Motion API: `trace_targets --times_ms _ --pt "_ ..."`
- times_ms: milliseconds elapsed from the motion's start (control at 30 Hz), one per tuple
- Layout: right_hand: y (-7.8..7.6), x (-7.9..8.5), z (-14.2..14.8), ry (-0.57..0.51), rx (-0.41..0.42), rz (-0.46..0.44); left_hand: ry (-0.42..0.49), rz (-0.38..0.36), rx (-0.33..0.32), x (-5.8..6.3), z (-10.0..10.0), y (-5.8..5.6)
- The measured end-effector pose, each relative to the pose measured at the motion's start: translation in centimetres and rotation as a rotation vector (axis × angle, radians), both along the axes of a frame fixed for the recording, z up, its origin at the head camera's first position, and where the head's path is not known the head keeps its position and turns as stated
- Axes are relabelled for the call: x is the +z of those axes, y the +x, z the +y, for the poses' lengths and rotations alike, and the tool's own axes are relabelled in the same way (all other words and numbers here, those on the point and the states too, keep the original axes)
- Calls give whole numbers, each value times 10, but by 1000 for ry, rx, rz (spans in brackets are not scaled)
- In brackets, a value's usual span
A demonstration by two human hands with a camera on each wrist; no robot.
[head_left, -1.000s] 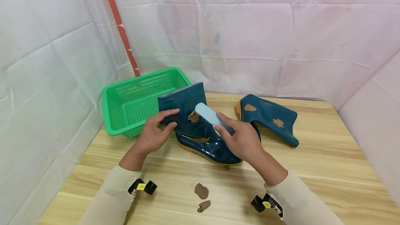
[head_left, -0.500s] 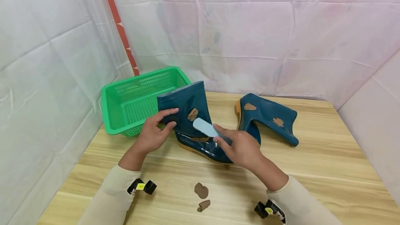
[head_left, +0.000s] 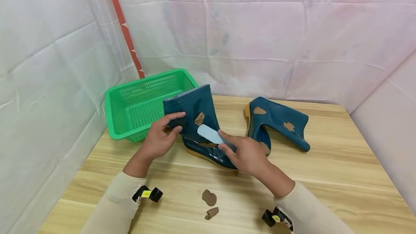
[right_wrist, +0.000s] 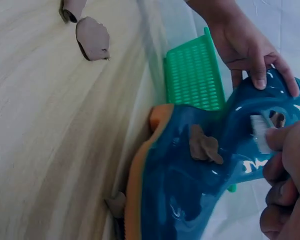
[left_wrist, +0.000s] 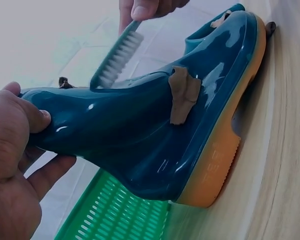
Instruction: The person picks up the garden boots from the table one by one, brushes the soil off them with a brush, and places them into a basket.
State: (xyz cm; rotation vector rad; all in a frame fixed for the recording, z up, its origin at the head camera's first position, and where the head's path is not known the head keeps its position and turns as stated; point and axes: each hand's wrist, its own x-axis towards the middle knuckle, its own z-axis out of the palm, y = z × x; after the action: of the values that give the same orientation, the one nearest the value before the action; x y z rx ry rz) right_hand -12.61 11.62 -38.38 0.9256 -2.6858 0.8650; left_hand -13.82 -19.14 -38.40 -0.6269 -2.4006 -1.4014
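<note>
A dark teal rain boot (head_left: 186, 104) stands on its orange sole, its shaft leaning left. My left hand (head_left: 159, 138) grips the shaft near the top, thumb on the near side. In my right hand (head_left: 248, 156) is a light blue brush (head_left: 209, 134) with pale bristles. Its bristle tips are right at the shaft in the left wrist view, just below a brown patch (head_left: 199, 118). Another brown patch (left_wrist: 184, 95) clings to the boot's side above the heel. The brush handle is mostly hidden by my right fingers.
A second teal boot (head_left: 279, 116) with several brown patches lies on its side at the right. Behind my left hand stands a green plastic basket (head_left: 125, 135). Two loose brown pieces, one flat (head_left: 209, 198) and one curled (head_left: 212, 213), lie on the wooden table (head_left: 325, 190) near the front.
The brush has moved down and slightly left, off the shaft's brown patch to just below it. My left hand keeps its grip, and the boot has barely shifted.
</note>
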Motion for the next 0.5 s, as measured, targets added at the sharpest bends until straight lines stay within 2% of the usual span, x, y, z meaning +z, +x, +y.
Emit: trace_targets --times_ms 100,267,500 --pt "1 3 5 -2 -26 41 -10 26 -3 2 2 -1" --pt "-1 11 2 -88 -78 89 -27 52 -1 6 6 -3" --pt "-2 0 -6 -71 -50 7 -35 54 13 4 7 -2"
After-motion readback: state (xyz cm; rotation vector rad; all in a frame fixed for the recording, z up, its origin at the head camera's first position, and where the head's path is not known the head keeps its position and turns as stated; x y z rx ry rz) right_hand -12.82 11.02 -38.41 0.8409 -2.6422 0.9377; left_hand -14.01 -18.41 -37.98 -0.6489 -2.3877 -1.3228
